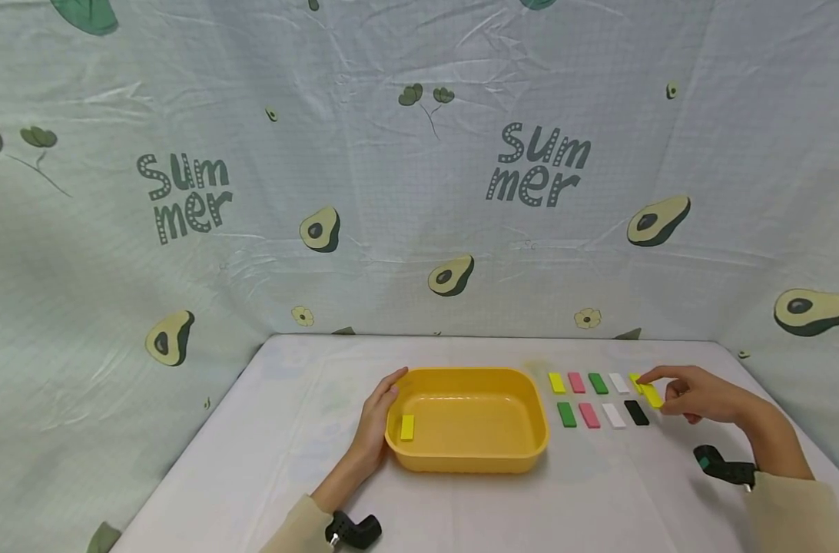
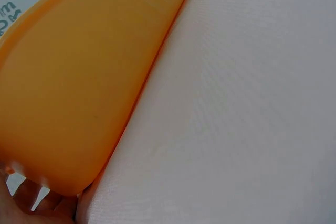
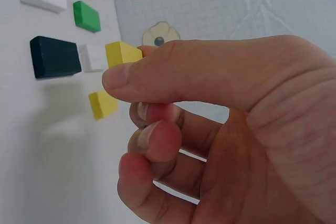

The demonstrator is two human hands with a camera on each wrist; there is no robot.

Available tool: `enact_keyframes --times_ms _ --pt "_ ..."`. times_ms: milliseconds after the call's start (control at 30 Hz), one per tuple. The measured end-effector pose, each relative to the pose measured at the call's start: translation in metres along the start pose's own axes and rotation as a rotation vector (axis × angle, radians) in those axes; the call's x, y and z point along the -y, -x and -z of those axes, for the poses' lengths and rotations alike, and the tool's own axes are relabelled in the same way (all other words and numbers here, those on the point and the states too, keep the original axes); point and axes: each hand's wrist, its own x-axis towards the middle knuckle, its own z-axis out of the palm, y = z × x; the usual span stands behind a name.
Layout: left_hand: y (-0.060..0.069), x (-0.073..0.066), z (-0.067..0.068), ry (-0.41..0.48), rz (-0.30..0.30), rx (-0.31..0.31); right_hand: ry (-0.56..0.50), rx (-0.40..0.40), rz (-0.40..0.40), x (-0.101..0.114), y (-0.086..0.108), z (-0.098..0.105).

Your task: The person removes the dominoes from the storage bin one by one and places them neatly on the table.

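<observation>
Between thumb and index finger, my right hand (image 1: 699,393) pinches a yellow block (image 3: 124,53), tilted and raised a little off the table; its other fingers are curled loosely. Just behind it on the table lies another yellow block (image 3: 103,104), partly covered in the head view. A black block (image 1: 636,412) lies close to the left. My left hand (image 1: 374,418) rests against the left side of a yellow plastic basin (image 1: 466,465), its fingers touching the outer wall (image 2: 79,87). One yellow block (image 1: 407,427) lies inside the basin, near its left wall.
Two rows of small flat blocks lie right of the basin: a yellow block (image 1: 556,382), pink block (image 1: 576,382), green block (image 1: 598,383) and white block (image 1: 618,382) behind; green, pink and white ones in front. A printed curtain (image 1: 392,192) hangs behind the white-covered table (image 1: 530,511).
</observation>
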Motion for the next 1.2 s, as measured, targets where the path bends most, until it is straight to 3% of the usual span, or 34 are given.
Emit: enact_keyframes --times_ms 200,467,867,1200 --pt "0.0 -0.001 0.0 -0.003 0.001 -0.001 -0.015 0.011 -0.039 -0.015 -0.001 -0.002" --pt "-0.001 0.0 0.0 0.001 -0.003 -0.002 -0.024 0.015 -0.031 -0.03 -0.001 -0.003" --pt "-0.001 -0.001 -0.001 -0.004 0.003 -0.014 -0.042 0.051 0.03 -0.041 -0.001 -0.003" --pt "-0.003 -0.002 -0.003 -0.001 0.005 -0.018 -0.024 0.049 0.006 -0.044 -0.009 0.001"
